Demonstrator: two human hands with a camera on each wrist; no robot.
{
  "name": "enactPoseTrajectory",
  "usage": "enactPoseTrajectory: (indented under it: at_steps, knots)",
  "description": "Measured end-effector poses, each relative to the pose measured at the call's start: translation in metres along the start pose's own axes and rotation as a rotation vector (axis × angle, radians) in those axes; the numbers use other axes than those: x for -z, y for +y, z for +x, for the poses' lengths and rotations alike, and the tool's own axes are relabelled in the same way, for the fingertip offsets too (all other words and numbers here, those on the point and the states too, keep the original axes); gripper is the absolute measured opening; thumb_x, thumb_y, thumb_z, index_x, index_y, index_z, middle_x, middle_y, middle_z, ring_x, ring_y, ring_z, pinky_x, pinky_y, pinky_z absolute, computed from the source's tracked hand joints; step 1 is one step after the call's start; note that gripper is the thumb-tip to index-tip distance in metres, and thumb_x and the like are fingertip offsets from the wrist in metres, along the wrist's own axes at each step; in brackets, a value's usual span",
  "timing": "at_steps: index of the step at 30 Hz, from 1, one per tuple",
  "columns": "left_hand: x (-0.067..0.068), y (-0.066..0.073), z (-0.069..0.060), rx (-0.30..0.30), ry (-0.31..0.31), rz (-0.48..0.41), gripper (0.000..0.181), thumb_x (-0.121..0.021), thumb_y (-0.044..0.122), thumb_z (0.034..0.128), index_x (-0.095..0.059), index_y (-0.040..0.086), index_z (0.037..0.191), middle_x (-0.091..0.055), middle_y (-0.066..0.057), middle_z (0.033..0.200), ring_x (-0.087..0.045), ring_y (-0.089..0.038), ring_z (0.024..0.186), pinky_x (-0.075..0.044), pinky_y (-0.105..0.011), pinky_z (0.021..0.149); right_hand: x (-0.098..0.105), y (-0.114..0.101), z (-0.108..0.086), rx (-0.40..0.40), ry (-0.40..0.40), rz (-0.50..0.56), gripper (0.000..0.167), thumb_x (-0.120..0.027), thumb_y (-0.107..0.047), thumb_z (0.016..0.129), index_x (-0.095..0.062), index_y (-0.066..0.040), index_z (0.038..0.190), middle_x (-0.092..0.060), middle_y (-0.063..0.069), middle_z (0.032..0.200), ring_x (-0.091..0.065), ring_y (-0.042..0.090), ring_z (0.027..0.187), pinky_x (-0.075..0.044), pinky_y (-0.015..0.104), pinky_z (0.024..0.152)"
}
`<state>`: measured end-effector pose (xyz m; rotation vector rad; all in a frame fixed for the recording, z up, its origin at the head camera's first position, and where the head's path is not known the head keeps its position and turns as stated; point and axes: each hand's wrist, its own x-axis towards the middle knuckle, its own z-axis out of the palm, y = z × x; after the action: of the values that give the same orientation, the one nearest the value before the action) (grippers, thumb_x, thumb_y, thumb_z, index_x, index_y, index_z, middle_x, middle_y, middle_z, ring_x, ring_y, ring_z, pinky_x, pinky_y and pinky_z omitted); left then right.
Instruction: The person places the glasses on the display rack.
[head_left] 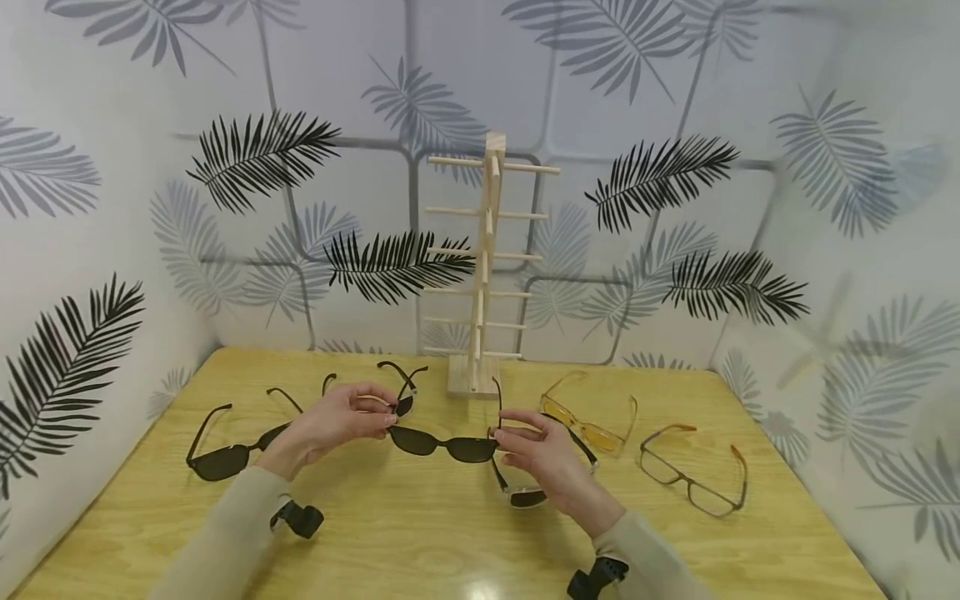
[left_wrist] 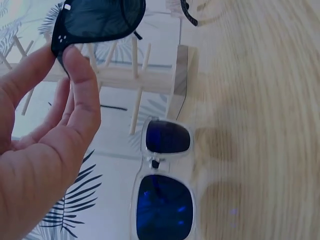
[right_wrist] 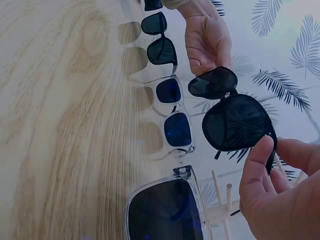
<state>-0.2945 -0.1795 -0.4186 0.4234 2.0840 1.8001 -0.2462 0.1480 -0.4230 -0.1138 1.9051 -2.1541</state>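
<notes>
Pale sleeves (head_left: 217,542) come nearest, a dark strapped-on device (head_left: 302,519) at each wrist. From them, the left hand (head_left: 337,423) pinches one hinge corner of the black sunglasses (head_left: 470,450), and the right hand (head_left: 551,464) pinches the other, so neither is nearer. Held clear of the counter (head_left: 420,542), the frame spans the gap between the hands, its long axis running left to right, lenses toward the person and the visible temple pointing away. Beyond it, slightly toward the right hand, a pegged wooden stand (head_left: 486,258) rises upright, its pegs roughly parallel to the frame.

Clear-framed sunglasses (head_left: 528,498) lie partly under the right hand. Farther out rest yellow-lensed glasses (head_left: 600,436) and thin-rimmed glasses (head_left: 708,498) on the right, another dark pair (head_left: 222,463) on the left.
</notes>
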Motion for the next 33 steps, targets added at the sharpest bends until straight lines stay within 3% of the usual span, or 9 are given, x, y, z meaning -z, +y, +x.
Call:
enactPoseTrajectory:
  at_steps: [6, 12, 20, 24, 33]
  knots:
    - [-0.008, 0.002, 0.005, 0.000, 0.080, -0.103, 0.041, -0.072, 0.011, 0.0896, -0.055, -0.007, 0.122, -0.070, -0.007, 0.103, -0.068, -0.016, 0.089, -0.057, -0.038, 0.087, 0.002, -0.006, 0.004, -0.023, 0.053, 0.091, 0.047, -0.067, -0.008, 0.093, -0.052, -0.001, 0.136, -0.070, 0.007, 0.109, -0.067, 0.012, 0.088, -0.057, 0.024, 0.075]
    - [-0.018, 0.004, 0.008, -0.009, 0.166, -0.210, 0.041, -0.072, 0.008, 0.0893, -0.055, -0.009, 0.122, -0.073, -0.007, 0.101, -0.069, -0.013, 0.082, -0.058, -0.029, 0.078, 0.001, -0.008, 0.009, -0.027, 0.130, 0.171, 0.044, -0.066, -0.004, 0.092, -0.055, 0.002, 0.134, -0.074, 0.001, 0.095, -0.068, 0.009, 0.078, -0.056, 0.021, 0.068]
    - [-0.030, 0.004, 0.017, -0.022, 0.253, -0.223, 0.042, -0.071, 0.010, 0.0909, -0.056, -0.008, 0.125, -0.073, -0.005, 0.103, -0.069, -0.011, 0.084, -0.058, -0.026, 0.077, 0.005, -0.009, 0.021, -0.038, 0.192, 0.219, 0.033, -0.063, -0.005, 0.095, -0.061, 0.001, 0.127, -0.071, 0.000, 0.095, -0.063, 0.008, 0.074, -0.055, 0.020, 0.070]
    - [-0.037, 0.002, 0.023, -0.034, 0.311, -0.278, 0.042, -0.070, 0.009, 0.0911, -0.056, -0.008, 0.127, -0.073, -0.008, 0.107, -0.069, -0.010, 0.085, -0.057, -0.024, 0.077, 0.008, -0.009, 0.028, -0.042, 0.225, 0.255, 0.026, -0.066, -0.006, 0.093, -0.067, -0.002, 0.119, -0.071, 0.000, 0.094, -0.061, 0.008, 0.073, -0.054, 0.020, 0.068]
    - [-0.044, 0.000, 0.029, -0.019, 0.389, -0.400, 0.043, -0.071, 0.009, 0.0903, -0.060, -0.006, 0.129, -0.075, 0.001, 0.095, -0.069, -0.007, 0.077, -0.057, -0.021, 0.073, 0.009, -0.012, 0.037, -0.052, 0.247, 0.284, 0.037, -0.063, -0.004, 0.094, -0.058, 0.004, 0.130, -0.071, 0.001, 0.095, -0.060, 0.007, 0.072, -0.051, 0.018, 0.063]
